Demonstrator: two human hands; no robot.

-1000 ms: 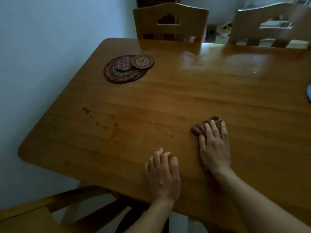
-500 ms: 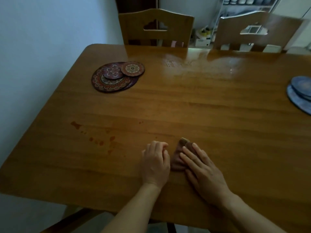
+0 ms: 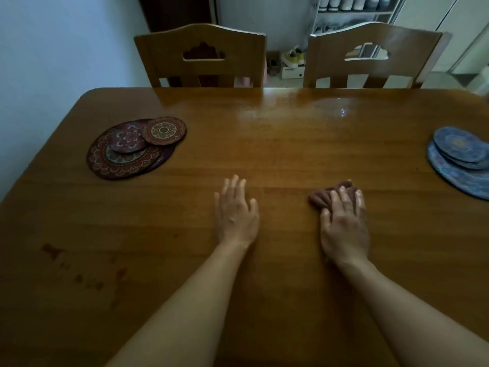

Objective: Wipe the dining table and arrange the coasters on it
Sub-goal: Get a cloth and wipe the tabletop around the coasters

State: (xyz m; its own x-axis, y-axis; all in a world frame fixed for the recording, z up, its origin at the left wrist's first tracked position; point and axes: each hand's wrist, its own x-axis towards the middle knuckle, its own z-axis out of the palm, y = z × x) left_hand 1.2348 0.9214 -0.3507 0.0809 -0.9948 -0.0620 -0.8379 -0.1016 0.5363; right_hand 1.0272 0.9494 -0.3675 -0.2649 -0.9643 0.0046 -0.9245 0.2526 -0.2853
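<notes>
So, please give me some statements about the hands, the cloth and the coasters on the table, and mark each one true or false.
1. The right hand presses flat on the brown cloth. True.
2. The left hand holds a coaster. False: it lies open on the bare table.
3. The red coasters lie in an overlapping pile on the left of the table. True.
4. The blue coasters lie beside the red ones. False: they are at the far right edge.
5. The reddish stains are under the cloth. False: they lie near the left front, apart from it.
</notes>
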